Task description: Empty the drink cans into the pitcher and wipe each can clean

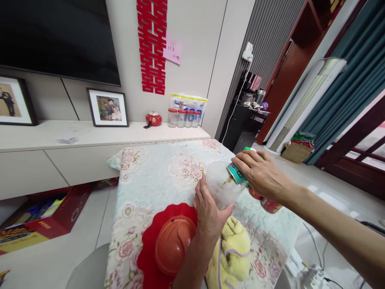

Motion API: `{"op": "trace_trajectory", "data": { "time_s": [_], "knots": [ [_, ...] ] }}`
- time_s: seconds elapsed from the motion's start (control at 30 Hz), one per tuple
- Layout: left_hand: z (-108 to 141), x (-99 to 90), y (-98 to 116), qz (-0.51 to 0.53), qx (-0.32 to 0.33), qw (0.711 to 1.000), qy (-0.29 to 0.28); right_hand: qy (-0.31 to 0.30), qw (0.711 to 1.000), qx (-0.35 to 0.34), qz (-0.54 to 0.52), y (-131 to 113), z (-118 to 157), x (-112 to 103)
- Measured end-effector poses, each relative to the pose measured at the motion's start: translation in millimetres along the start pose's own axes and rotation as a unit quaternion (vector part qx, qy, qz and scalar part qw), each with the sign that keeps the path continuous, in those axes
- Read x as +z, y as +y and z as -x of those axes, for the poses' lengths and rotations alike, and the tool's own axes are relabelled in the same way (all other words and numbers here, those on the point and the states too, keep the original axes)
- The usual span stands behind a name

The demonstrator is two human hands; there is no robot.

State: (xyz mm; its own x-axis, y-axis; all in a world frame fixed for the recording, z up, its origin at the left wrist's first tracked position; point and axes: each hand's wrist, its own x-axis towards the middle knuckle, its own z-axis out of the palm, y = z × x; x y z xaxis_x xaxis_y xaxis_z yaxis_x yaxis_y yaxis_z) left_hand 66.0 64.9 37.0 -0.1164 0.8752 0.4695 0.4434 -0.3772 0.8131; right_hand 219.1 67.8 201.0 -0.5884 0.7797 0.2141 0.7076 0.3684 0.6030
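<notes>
My right hand point(257, 170) is wrapped round a green can point(236, 173), tilted over a translucent plastic bowl point(221, 192). Something brownish shows at the can's lower end, over the bowl. My left hand point(209, 206) holds the bowl's near left side, fingers along its wall and thumb at the bottom edge. Below my left forearm lies a red scalloped tray point(147, 245) with an orange-red lidded bowl point(173, 243) on it. A yellow towel point(237, 249) lies crumpled just right of that forearm. Red cans point(270, 205) stand partly hidden beneath my right hand.
A floral cloth point(144, 180) covers the table. Behind it, a white cabinet point(81, 138) bears a framed photo point(108, 108), a small red pot point(153, 119), several red-lidded jars point(181, 119) and a plastic packet point(197, 105). Cables and a power strip point(315, 277) lie at the lower right.
</notes>
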Motion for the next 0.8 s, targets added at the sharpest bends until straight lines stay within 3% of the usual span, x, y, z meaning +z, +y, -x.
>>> {"op": "trace_trajectory", "data": {
  "time_s": [0.8],
  "knots": [
    [-0.2,-0.8,1.2,0.000,-0.003,1.000,-0.003,-0.012,0.999,-0.025,0.022,-2.8,-5.8,-12.6]
  ]
}}
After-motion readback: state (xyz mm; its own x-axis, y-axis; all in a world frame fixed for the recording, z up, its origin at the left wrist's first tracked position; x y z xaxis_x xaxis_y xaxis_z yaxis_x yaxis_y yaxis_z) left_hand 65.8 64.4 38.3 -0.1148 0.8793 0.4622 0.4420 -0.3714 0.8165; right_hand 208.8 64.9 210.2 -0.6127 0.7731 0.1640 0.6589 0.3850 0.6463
